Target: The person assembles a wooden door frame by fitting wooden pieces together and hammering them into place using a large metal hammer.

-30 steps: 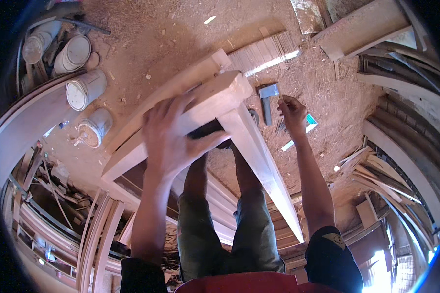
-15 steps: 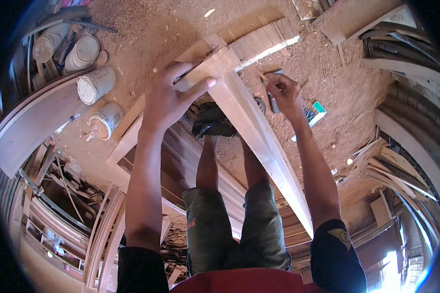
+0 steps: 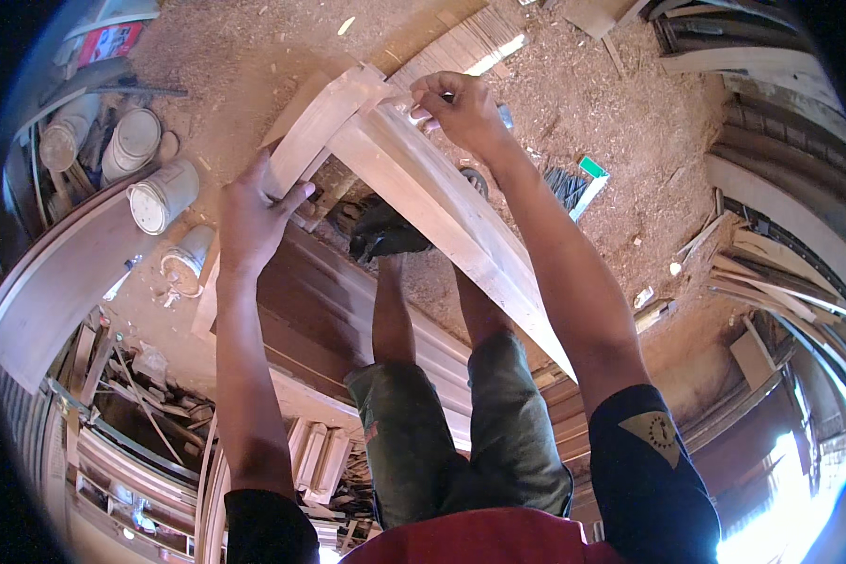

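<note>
Fingers (image 3: 432,91) of your right hand (image 3: 470,111) bend close together at the wooden corner

Your right thumb and forefinger nearly meet, just beside the joint; whether they pinch anything small, you cannot tell from this view. Your left hand (image 3: 252,226) is partly closed on the lower end of a short, thick, pale wooden crosspiece (image 3: 315,122), the thumb on the near side and the other fingers mostly hidden behind it.

That crosspiece slants up and to the right in front of you. Near its upper end it meets a long, pale, squared wooden beam (image 3: 423,202), which runs down toward you and passes behind your right forearm.

Beyond your right forearm, a bundle of thin, dark rods (image 3: 564,188) lies on the brown, shaving-strewn floor (image 3: 649,160), next to a small green-and-white object (image 3: 590,168). To your left, well apart from the corner, stands a round, whitish plastic bucket (image 3: 164,195), with others near it.
</note>
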`<move>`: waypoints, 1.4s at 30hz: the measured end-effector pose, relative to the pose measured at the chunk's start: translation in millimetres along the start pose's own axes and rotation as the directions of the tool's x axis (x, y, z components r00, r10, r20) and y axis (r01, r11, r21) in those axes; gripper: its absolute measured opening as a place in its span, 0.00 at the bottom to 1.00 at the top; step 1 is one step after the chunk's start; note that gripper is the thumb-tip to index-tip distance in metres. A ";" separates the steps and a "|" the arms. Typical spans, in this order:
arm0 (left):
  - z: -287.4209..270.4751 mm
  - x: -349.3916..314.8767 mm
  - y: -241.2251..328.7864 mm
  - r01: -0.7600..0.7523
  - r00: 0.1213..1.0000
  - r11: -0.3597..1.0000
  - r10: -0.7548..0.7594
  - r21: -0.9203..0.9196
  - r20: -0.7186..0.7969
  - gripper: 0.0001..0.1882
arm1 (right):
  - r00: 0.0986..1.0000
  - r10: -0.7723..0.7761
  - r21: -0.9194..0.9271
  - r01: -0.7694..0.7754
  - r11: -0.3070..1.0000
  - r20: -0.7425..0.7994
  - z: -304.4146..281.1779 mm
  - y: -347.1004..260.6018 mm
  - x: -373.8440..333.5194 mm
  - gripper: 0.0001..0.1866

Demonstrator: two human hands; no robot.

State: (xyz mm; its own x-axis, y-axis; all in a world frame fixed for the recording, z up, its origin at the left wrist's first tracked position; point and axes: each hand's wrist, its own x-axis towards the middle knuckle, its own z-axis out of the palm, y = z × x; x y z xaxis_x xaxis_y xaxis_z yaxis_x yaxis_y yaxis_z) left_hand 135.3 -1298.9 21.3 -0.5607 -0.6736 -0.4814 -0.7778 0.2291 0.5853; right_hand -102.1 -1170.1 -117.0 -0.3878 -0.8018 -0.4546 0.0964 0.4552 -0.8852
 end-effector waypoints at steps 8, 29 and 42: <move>-9.8 -7.2 4.2 0.022 1.000 0.999 -0.022 0.046 0.011 0.29 | 0.968 0.129 0.042 -0.141 0.989 0.215 0.0 -0.4 16.1 0.14; -8.4 -1.8 -11.2 -0.002 1.000 0.992 0.004 0.128 -0.013 0.27 | 0.892 0.136 -0.081 -0.112 0.990 0.431 9.9 -2.7 36.0 0.14; -7.5 -0.2 -8.6 -0.009 1.000 0.992 0.010 0.126 -0.008 0.28 | 0.953 0.051 0.038 -0.066 0.997 0.300 26.7 16.7 47.1 0.13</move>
State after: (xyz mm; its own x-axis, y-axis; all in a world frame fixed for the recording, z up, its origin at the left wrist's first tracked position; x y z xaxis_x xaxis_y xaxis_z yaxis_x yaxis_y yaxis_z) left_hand 144.2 -1306.0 21.3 -0.5661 -0.6767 -0.4707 -0.8025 0.3219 0.5024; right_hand -94.2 -1210.6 -155.8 -0.0895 -0.8566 -0.5082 0.1568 0.4918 -0.8565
